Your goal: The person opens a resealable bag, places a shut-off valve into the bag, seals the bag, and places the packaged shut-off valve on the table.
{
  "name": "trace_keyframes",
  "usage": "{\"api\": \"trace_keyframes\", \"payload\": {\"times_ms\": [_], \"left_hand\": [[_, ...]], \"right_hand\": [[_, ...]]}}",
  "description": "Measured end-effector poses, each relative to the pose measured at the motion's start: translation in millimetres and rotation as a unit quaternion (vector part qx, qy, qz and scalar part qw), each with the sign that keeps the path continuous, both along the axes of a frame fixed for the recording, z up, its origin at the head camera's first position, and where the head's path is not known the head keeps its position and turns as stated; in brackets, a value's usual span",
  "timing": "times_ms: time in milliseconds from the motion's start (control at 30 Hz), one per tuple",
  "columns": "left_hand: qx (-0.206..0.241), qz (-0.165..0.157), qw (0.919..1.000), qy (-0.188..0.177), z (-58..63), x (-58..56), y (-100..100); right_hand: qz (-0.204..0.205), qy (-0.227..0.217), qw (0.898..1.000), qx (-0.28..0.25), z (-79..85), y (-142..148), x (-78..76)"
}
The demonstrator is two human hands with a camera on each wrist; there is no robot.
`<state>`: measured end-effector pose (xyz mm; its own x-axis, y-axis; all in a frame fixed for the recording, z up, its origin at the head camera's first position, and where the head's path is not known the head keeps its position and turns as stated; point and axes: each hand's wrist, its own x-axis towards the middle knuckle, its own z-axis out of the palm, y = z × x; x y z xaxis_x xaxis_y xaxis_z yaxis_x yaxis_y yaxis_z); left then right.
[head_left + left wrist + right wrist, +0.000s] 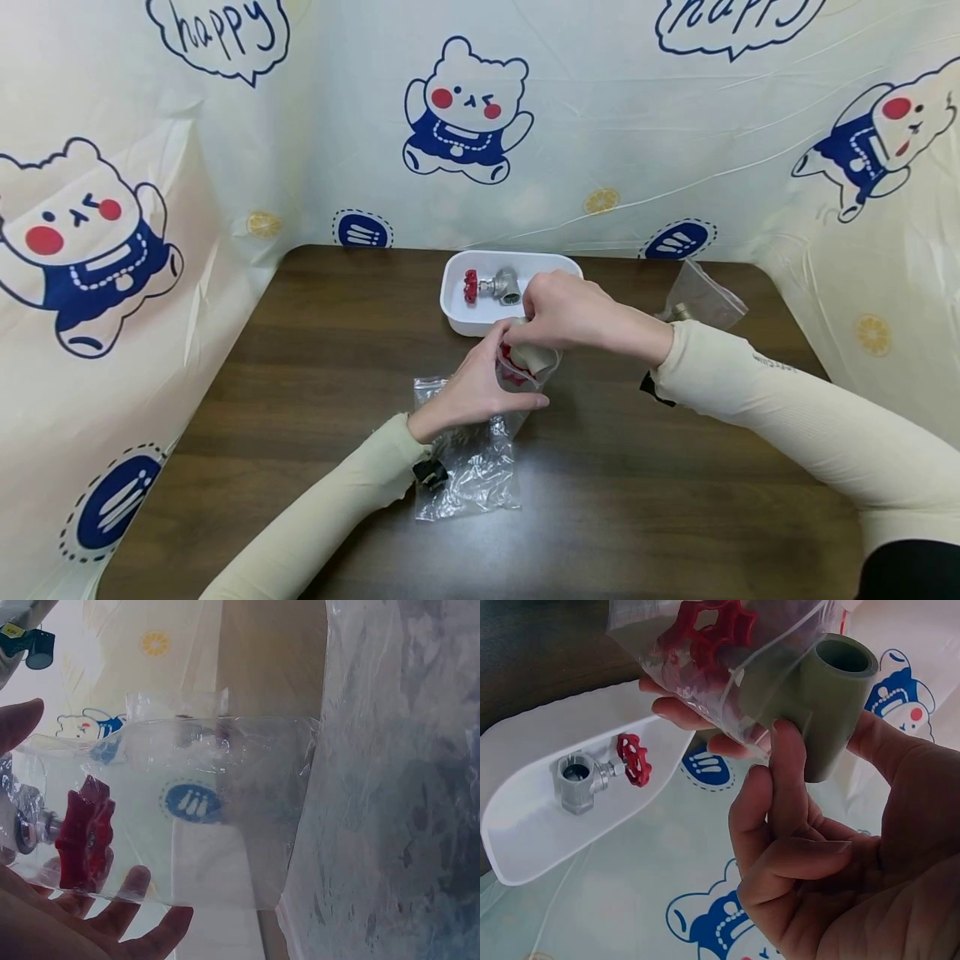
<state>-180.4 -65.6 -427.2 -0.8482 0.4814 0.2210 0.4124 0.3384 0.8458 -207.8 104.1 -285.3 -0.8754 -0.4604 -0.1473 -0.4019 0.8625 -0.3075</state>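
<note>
Pinching the green valve [836,712], the right hand [561,310] is half curled

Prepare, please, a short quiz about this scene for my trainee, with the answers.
1. Where does the silver metal valve lie?
A: on the brown wooden table
B: inside the white plastic tray
C: in the left hand

2. True or false: the transparent plastic zip bag encloses a red lobed handwheel.

3. Complete: the grey-green plastic valve body is pinched by the ____ hand.

Key:
1. B
2. True
3. Right hand
</note>
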Motion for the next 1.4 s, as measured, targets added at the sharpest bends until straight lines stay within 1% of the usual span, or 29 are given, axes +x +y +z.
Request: {"api": "trace_keyframes", "payload": {"times_ms": [233,400,633,833,1067,1167,1400], "left_hand": [[0.013,-0.008,0.9999,0.005,-1.5,-1.0,0],[0.014,-0.004,0.9999,0.008,-1.8,-1.2,0],[0.02,0.009,0.9997,0.006,-2.1,-2.7,2],[0.031,0.019,0.9993,0.006,-2.0,-3.9,4],[0.029,0.036,0.9989,0.008,-2.6,-5.0,8],[0.029,0.038,0.9988,0.009,-2.6,-4.7,11],[0.044,0.048,0.9978,0.011,-1.6,-3.9,17]], "right_hand": [[0.013,0.015,1.0,0.011,-3.8,-3,-0.5],[0.029,0.02,0.999,0.012,-5.5,-5,-1.5],[0.03,0.022,0.999,0.019,-7.6,-6,-2.8],[0.042,0.032,0.998,0.024,-12.7,-8,-4.2],[0.045,0.033,0.998,0.019,-16.6,-9,-2.6],[0.047,0.033,0.998,0.016,-18.3,-9,-2.2],[0.039,0.031,0.999,0.018,-20.2,-8,-1.6]]}}
